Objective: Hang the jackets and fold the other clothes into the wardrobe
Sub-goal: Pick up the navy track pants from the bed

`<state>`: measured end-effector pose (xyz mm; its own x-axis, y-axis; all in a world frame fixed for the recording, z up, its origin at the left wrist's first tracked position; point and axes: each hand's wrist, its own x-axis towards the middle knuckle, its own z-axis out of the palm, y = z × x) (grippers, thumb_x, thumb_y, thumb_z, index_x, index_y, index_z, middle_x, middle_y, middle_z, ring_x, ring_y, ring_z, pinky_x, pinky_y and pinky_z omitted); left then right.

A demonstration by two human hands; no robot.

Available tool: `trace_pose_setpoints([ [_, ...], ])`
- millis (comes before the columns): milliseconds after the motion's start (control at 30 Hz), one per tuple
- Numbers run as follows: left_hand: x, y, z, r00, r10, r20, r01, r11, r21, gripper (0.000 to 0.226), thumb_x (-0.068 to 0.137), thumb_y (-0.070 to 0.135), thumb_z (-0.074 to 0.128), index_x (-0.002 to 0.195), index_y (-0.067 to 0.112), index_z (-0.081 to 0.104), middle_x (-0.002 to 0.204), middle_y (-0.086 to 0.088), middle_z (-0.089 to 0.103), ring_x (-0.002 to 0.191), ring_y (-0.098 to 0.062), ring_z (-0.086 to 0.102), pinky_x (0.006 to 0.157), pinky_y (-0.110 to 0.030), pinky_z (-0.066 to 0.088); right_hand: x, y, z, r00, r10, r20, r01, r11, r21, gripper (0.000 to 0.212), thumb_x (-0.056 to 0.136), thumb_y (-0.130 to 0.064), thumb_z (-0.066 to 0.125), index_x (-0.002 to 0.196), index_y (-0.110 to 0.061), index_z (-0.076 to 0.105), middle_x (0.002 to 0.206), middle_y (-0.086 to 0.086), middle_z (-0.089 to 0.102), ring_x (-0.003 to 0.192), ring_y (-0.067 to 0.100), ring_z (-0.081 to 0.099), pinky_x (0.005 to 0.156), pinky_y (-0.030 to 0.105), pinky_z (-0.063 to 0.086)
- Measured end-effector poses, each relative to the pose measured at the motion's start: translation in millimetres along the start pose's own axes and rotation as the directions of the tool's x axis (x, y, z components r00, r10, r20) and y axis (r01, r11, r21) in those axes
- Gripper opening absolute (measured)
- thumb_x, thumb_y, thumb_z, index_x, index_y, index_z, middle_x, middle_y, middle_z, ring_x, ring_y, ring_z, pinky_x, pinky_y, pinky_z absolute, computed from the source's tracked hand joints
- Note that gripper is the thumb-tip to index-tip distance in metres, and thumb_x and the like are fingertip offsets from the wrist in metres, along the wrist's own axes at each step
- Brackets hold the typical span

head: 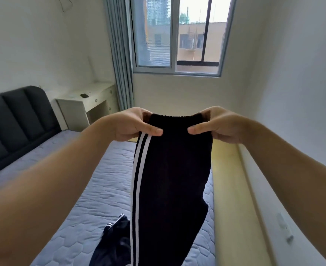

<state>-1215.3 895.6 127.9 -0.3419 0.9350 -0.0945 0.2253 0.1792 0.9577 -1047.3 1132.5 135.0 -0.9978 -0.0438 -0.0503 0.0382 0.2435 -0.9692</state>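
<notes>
Head camera: we are holding up a pair of black track pants (169, 169) by the waistband, out in front of us above a grey quilted mattress (100, 189). Our left hand (133, 123) is pinching the waistband's left corner, thumb pressed on the front and fingers curled behind the cloth. Our right hand (217, 124) is pinching the right corner in the same way. The pants are hanging straight down, with two white stripes running along their left edge. A second dark garment (116, 235) with white stripes is lying crumpled on the mattress beside them. A dark padded headboard (14, 116), a pale desk (85, 104), a curtain (120, 54) and a window (177, 35) are showing beyond.
</notes>
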Motion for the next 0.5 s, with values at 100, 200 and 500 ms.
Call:
trace_pose_setpoints([
  [100, 37, -19, -11, 0.990, 0.006, 0.140, 0.004, 0.997, -0.076, 0.047, 0.082, 0.013, 0.079, 0.122, -0.004, 0.062, 0.119, -0.019, 0.065, 0.114, -0.035, 0.063, 0.097, -0.038, 0.052, 21, 18, -29, 0.997, 0.039, 0.073, -0.044, 0.997, 0.069, 0.037, 0.078, -0.009, 0.079, 0.112, 0.004, 0.070, 0.112, 0.020, 0.072, 0.105, 0.031, 0.071, 0.080, 0.027, 0.058],
  [200, 88, -39, -22, 0.980, -0.004, 0.201, 0.028, 0.993, -0.113, 0.057, 0.083, 0.017, 0.078, 0.129, -0.007, 0.054, 0.122, -0.023, 0.060, 0.115, -0.037, 0.060, 0.100, -0.043, 0.050, 55, 40, -70, 0.980, 0.117, 0.159, -0.132, 0.987, 0.088, 0.040, 0.081, -0.010, 0.080, 0.114, 0.006, 0.068, 0.114, 0.022, 0.071, 0.105, 0.032, 0.071, 0.080, 0.030, 0.059],
  [500, 283, -56, -59, 0.890, -0.064, -0.451, 0.305, 0.819, 0.486, 0.021, 0.074, 0.029, 0.087, 0.089, 0.026, 0.072, 0.080, 0.008, 0.070, 0.078, -0.010, 0.064, 0.074, -0.026, 0.048, 203, 117, -193, 0.960, 0.114, -0.256, -0.189, 0.938, -0.290, 0.012, 0.083, -0.017, 0.078, 0.090, -0.019, 0.068, 0.080, -0.001, 0.071, 0.077, 0.019, 0.070, 0.068, 0.031, 0.058],
])
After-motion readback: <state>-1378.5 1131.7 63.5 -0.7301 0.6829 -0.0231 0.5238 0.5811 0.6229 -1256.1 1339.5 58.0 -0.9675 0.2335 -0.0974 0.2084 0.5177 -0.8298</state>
